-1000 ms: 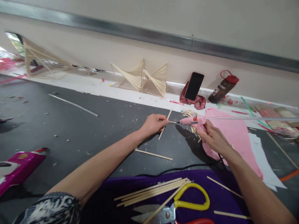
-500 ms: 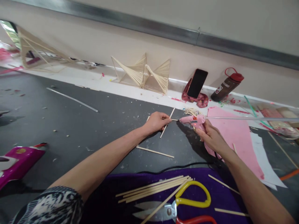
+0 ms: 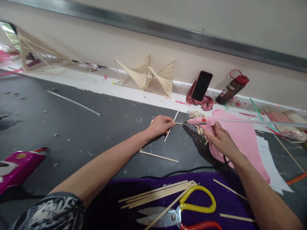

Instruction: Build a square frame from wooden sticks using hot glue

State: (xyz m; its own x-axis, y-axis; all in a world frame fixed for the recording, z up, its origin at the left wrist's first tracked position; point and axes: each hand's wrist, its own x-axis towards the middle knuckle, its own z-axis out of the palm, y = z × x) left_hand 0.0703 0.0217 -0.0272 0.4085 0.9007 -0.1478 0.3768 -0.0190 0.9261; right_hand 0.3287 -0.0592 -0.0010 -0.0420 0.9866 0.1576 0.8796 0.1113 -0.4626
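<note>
My left hand [image 3: 161, 125] pinches a thin wooden stick [image 3: 178, 123], whose free end points right. A second wooden stick [image 3: 167, 135] lies crosswise under the fingertips. In my right hand [image 3: 221, 138] is a pink hot glue gun [image 3: 201, 121], with a long clear glue stick [image 3: 259, 121] coming out of its back. The gun's dark nozzle sits close by the stick's free end; whether they touch I cannot tell. Another wooden stick [image 3: 159, 156] rests on the grey table below, its left end at a corner partly hidden by my left forearm.
Scissors [image 3: 174, 217] and several loose sticks [image 3: 155, 194] lie on purple cloth at the front, with a black cord behind. Stick models [image 3: 146, 75], a phone [image 3: 202, 86] and a bottle [image 3: 232, 88] line the wall. Pink sheet [image 3: 240, 137] lies right, a magenta tool [image 3: 19, 166] left.
The glue gun and my right hand have drawn slightly to the right, so more of the stick's end shows. My left hand has stayed in place.
</note>
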